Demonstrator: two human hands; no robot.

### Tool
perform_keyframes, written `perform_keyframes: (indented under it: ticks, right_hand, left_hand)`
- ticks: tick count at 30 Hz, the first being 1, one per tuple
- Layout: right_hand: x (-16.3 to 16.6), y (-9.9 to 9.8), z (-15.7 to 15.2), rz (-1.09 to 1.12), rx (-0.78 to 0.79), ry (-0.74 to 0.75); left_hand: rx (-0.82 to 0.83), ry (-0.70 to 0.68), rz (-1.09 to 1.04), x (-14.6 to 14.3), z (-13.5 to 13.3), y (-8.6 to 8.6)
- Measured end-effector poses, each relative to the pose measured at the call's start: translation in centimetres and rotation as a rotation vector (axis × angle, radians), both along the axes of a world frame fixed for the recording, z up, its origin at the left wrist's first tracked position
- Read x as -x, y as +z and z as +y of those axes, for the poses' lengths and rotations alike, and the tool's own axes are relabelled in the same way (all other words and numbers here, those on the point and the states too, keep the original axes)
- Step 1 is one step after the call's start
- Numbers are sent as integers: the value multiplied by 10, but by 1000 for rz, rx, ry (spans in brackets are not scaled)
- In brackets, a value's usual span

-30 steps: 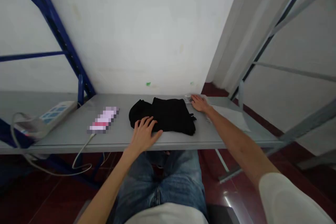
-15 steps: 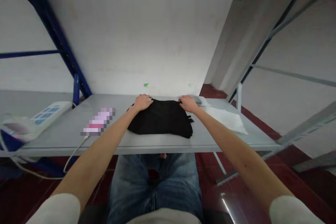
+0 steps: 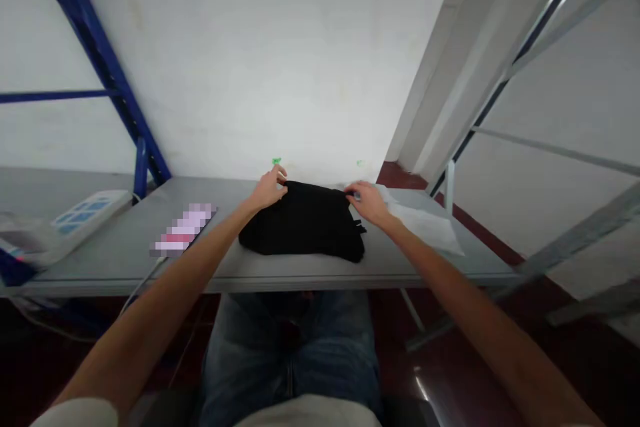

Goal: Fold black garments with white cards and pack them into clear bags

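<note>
Item: one black cloth (image 3: 305,223), at the centre of the frame, spread on the grey table (image 3: 223,195), its near edge just short of the table's front edge.
Left hand: the left hand (image 3: 269,188) is at the cloth's far left corner, thumb and fingers appearing closed in a pinch on the fabric.
Right hand: the right hand (image 3: 367,201) is at the far right corner, fingertips bent inward and pinching the edge.
Far edge: drawn fairly straight between the two hands and apparently raised a little.
Right side of cloth: short dark strips (image 3: 359,226) stick out, loose and untouched.
Work done: the cloth is laid out broad and mostly smooth, with both far corners in hand.
Work left: the far edge is not yet released and the strips are not tucked in; the number of layers cannot be told.
Left of frame: a phone (image 3: 185,230), its screen blurred out, and a white power strip (image 3: 90,217), both well apart from the cloth.
Right of frame: a white sheet (image 3: 430,227) lies flat, partly behind the right forearm.
</note>
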State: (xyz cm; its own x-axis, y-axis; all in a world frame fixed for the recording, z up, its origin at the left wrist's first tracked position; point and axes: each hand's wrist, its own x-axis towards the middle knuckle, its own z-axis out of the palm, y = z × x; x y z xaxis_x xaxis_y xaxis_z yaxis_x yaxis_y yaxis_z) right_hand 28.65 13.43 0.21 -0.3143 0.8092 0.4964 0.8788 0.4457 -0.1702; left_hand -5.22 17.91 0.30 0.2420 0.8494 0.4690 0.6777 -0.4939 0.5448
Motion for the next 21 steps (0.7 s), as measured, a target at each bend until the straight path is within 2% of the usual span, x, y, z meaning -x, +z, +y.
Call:
perform_keyframes:
  ticks: [2, 4, 8, 11, 13, 14, 17, 18, 21]
  right_hand:
    - [-5, 3, -14, 32, 25, 33]
    - [-8, 3, -30, 23, 68, 69]
    - [-11, -8, -65, -92, 170, 131]
    - [-11, -19, -82, -205, 189, 156]
    - [-9, -22, -87, -236, 149, 133]
    - [-7, -23, -88, -240, 125, 115]
    - [6, -19, -90, -236, 74, 88]
    - [11, -18, -91, -236, 70, 97]
    - [26, -15, -100, -218, 71, 137]
  left_hand:
    - [12, -70, -87, 7, -17, 7]
    - [-7, -170, -71, 13, -40, 11]
    - [-23, -307, 193, 23, -90, 7]
    - [-56, -288, 372, 33, -112, -2]
    - [-97, -193, 379, 43, -112, -7]
    - [-117, -100, 359, 48, -107, -8]
    - [-91, 278, 276, 64, -80, -10]
    - [-32, 333, 269, 67, -69, -11]
    - [99, 344, 254, 72, -47, -14]
